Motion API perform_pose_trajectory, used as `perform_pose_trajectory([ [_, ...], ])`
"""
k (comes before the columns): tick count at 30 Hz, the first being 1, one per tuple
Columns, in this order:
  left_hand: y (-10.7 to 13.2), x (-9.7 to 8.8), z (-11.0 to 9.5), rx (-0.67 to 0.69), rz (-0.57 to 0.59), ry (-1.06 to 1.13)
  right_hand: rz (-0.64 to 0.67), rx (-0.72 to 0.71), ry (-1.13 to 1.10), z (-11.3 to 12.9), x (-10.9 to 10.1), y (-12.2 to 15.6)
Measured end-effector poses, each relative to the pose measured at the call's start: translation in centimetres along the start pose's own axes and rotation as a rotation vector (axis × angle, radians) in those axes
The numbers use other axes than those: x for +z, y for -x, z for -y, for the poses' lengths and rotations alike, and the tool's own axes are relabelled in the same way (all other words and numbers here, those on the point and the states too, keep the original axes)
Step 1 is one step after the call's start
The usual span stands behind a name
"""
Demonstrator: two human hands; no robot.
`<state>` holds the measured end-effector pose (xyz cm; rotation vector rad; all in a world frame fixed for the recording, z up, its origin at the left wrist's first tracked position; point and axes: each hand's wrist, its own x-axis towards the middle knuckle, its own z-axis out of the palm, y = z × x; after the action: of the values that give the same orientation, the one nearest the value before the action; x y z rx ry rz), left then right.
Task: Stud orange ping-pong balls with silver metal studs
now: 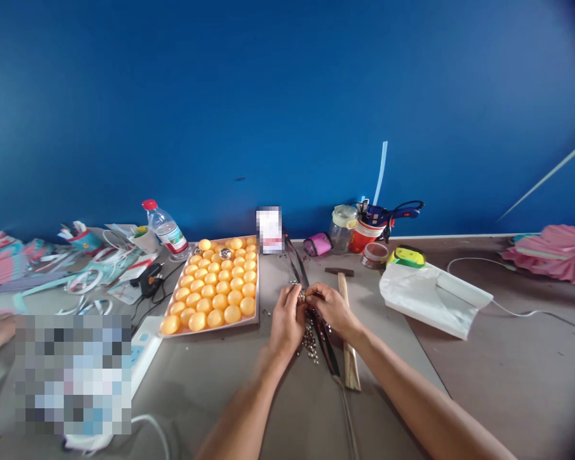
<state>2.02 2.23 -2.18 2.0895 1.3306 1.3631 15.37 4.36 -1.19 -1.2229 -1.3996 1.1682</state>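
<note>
Both my hands meet over the middle of the table, with their fingertips pinched together. Between the fingertips is a small shiny metal piece (301,298), too small to name more exactly. My left hand (286,321) is closed on it from the left, and my right hand (334,309) pinches from the right. Beneath the hands lies a loose pile of small shiny metal pieces (310,345). A long dark strap (325,350) runs under my fingers, from the wall side toward me. Right of it rests a hammer (349,358) with a wooden handle, its head pointing away from me.
Left stands a tray (239,328) of orange balls, with a water bottle (165,227) behind. A power strip (144,358) lies nearer. Along the wall are a purple roll (317,244), a lidded jar (344,231) and a red cup (361,237) of tools. A white bag (426,297) lies right.
</note>
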Motion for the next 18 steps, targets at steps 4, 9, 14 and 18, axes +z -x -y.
perform_pose_trajectory([
  [4,0.0,0.2,0.1,0.021,0.012,-0.027,-0.04,0.021,-0.04,-0.2,0.3,0.2],
  [9,-0.1,0.3,0.2,-0.036,0.028,0.049,-0.116,0.083,-0.159,-0.4,0.7,0.0],
  [14,-0.3,-0.2,-0.4,-0.116,-0.047,0.142,-0.215,-0.05,-0.255,0.1,-0.1,-0.5],
  [18,-0.6,-0.5,-0.3,-0.245,-0.109,0.181,-0.403,-0.143,-0.049,-0.4,-1.5,-1.0],
])
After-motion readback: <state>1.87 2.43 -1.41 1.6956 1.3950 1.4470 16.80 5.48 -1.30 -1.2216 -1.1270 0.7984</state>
